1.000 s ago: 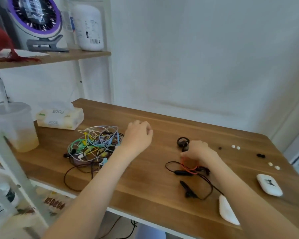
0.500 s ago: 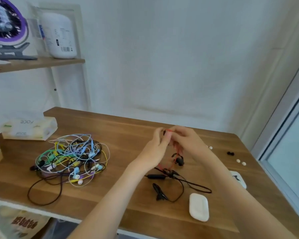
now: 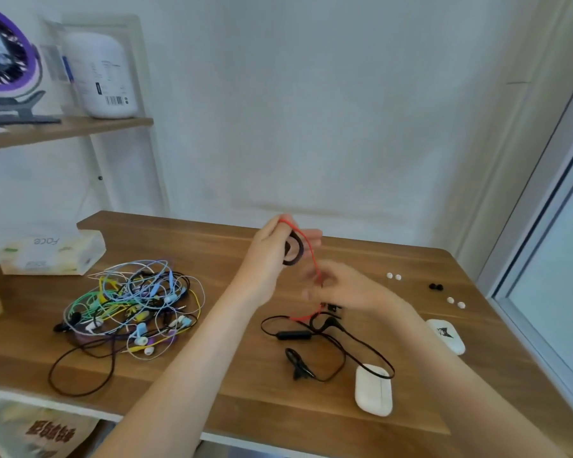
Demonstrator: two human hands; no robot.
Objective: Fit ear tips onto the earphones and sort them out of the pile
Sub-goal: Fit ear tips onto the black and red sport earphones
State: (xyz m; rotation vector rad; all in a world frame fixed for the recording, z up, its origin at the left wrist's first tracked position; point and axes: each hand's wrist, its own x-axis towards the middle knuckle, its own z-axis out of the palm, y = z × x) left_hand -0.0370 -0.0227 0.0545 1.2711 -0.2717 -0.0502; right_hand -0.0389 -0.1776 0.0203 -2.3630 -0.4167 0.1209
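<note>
Fingers (image 3: 311, 233) of the left hand (image 3: 268, 252) were curled round a black ear-hook earphone (image 3: 295, 251), held up above the far middle of the brown wooden table (image 3: 278, 408), and a thin red cord (image 3: 306, 241) was looped over the top of that hand. Down the cord ran, straight into the right hand (image 3: 344, 289), lower and just to the right. That hand was blurred, its fingers bent in and pinching the cord.

Below the hands, the slack black cable (image 3: 336, 322) with its slim inline remote (image 3: 293, 335) lay on the table. One loop crossed a white oval charging case (image 3: 373, 391) near the front edge. Further right sat a second white case with a dark cartoon print (image 3: 447, 335). Far right lay a pair of small white ear tips (image 3: 393, 276), a pair of black ear tips (image 3: 436, 286), and another white pair (image 3: 456, 303).

Over on the left, well apart from the hands, sat the tangled pile of coloured wired earphones (image 3: 129, 309), with a soft tissue pack (image 3: 50, 256) beyond it.
</note>
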